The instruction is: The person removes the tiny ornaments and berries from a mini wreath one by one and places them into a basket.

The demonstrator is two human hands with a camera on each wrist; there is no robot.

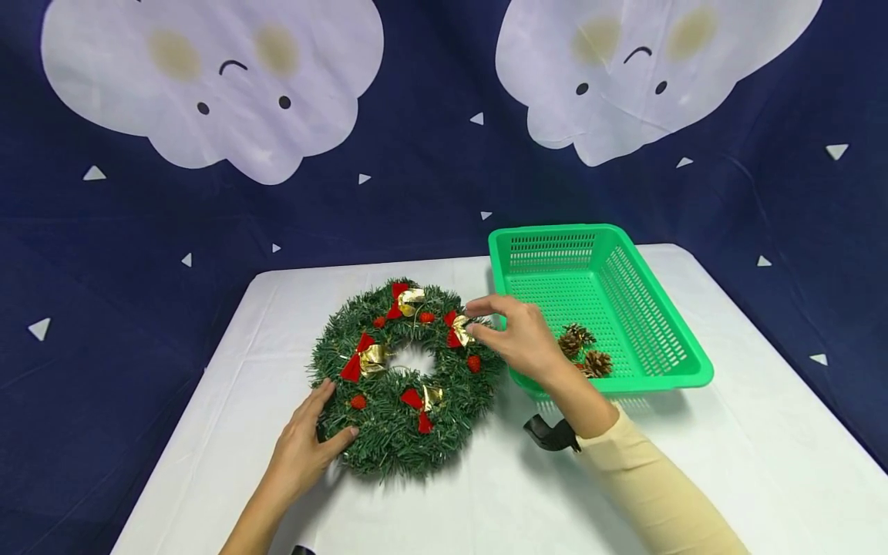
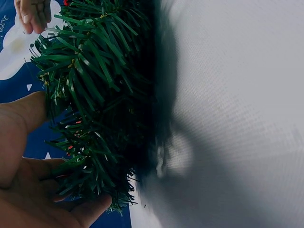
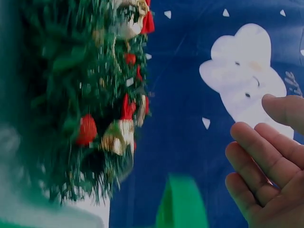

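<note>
Look first to the wreath (image 1: 388,428), lying flat on the table (image 1: 215,447) between the hands. Looks light for its breadth — likely springy, with a firmer core under soft needles. Apt to give under a light touch, perhaps to slide on the smooth white cover if pushed from one side only. Best taken by the thick outer edge, as far as possible from the bow (image 1: 456,329) beside the right hand and from the berries (image 1: 474,363): probably easy to crease or pull loose.

On the near-left edge, note the left hand (image 1: 301,447) spread against the needles, thumb over the top, fingers extended rather than wrapped round. At the far-right edge, see the right hand (image 1: 523,335), thumb and fingertips parted close by the bow, empty; cannot tell about contact from above, but looks apart in the right wrist view.

Behind the right wrist and to its right, find the basket (image 1: 654,287), with pinecones (image 1: 597,362) just beyond that wrist — probably light, rigid and brittle at the scales, better cupped than squeezed. Past both hands, see the dark curtain (image 1: 430,116).
</note>
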